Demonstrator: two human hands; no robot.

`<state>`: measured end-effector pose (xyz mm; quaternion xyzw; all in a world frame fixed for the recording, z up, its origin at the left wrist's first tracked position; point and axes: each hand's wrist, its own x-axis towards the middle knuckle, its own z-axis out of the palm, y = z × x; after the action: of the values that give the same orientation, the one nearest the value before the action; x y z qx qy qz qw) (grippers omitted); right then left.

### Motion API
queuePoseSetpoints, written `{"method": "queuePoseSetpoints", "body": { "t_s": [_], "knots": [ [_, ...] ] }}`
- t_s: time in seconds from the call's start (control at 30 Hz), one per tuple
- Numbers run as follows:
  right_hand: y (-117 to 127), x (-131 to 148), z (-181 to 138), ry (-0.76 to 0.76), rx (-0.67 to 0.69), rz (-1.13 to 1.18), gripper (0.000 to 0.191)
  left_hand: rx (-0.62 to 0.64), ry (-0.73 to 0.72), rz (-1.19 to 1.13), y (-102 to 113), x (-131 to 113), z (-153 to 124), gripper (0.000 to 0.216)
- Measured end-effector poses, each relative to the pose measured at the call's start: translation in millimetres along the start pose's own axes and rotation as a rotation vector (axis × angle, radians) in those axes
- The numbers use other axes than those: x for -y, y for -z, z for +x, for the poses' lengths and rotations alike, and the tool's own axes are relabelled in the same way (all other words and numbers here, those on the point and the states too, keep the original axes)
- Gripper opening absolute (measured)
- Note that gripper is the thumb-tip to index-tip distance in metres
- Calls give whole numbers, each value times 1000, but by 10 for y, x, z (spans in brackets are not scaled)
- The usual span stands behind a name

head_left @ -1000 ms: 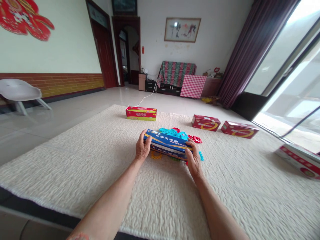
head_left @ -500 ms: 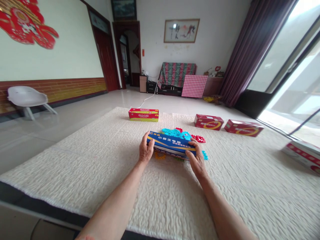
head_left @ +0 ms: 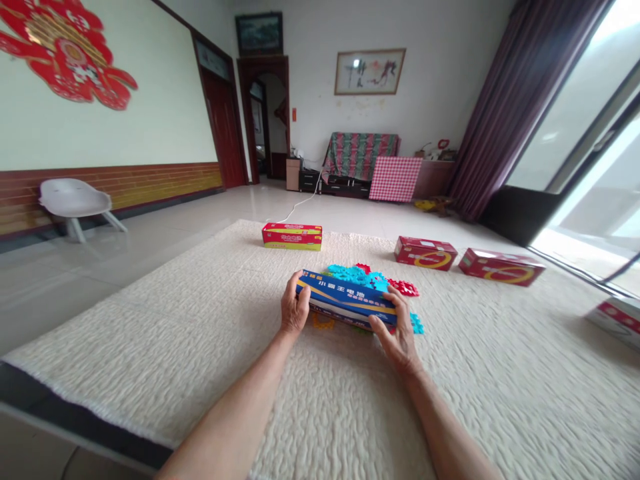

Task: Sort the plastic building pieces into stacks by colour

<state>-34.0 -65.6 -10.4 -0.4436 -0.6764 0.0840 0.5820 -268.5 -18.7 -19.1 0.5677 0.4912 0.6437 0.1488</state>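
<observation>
A long blue box [head_left: 349,299] with a yellow stripe and white lettering is held just above the cream rug [head_left: 200,353]. My left hand [head_left: 294,311] grips its left end, fingers wrapped over the top. My right hand [head_left: 397,332] grips its right end. Under and behind the box lies a heap of plastic snowflake pieces [head_left: 373,279] in cyan, red, yellow and green; part of the heap is hidden by the box.
A red and yellow box [head_left: 292,236] lies farther back on the rug. Two red boxes [head_left: 425,253] [head_left: 501,267] lie to the right, another [head_left: 617,317] at the right edge. A white chair [head_left: 76,200] stands left; a covered sofa [head_left: 360,155] at the back wall.
The view has tilted up and shifted a little. Both hands keep their grip on the blue box, which stays over the heap of pieces and looks slightly lower.
</observation>
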Motion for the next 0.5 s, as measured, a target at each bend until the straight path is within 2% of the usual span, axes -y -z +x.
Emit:
{"method": "queuePoseSetpoints", "body": {
  "t_s": [0.27,0.5],
  "knots": [
    [-67,-17,11,-27,5,12,52,-18,38,2,40,8,-3,43],
    [-124,-64,35,20,-25,9,48,-36,66,-5,24,11,9,44]
  ]
}}
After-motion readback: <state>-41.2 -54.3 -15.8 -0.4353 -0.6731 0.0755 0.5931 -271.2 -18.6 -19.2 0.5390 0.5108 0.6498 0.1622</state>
